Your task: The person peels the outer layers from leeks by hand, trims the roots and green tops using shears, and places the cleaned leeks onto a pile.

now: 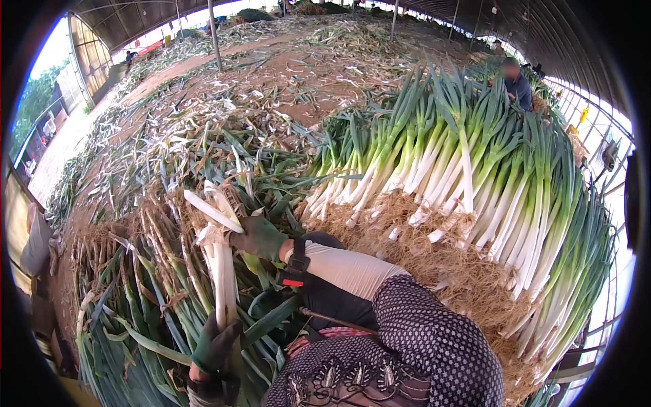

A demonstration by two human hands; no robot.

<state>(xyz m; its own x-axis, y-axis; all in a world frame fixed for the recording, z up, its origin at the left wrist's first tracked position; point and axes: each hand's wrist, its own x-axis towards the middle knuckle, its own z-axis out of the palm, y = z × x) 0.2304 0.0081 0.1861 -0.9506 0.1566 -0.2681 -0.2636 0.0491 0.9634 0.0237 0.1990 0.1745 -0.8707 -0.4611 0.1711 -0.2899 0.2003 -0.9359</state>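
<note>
My right hand, in a green glove, is closed near the root end of a white leek stalk, with a peeled-back outer layer at its fingers. Lower down, my left hand, in a dark green glove, wraps round the same leek where the white turns to leaf. The leek stands nearly upright in view, roots toward the top. Beneath and to the left lie unpeeled leeks with brown, dry outer skins and roots.
A large pile of clean leeks fills the right side, roots toward me. Stripped leaves litter the ground ahead. Another person is behind the pile at the upper right. A metal post stands further back.
</note>
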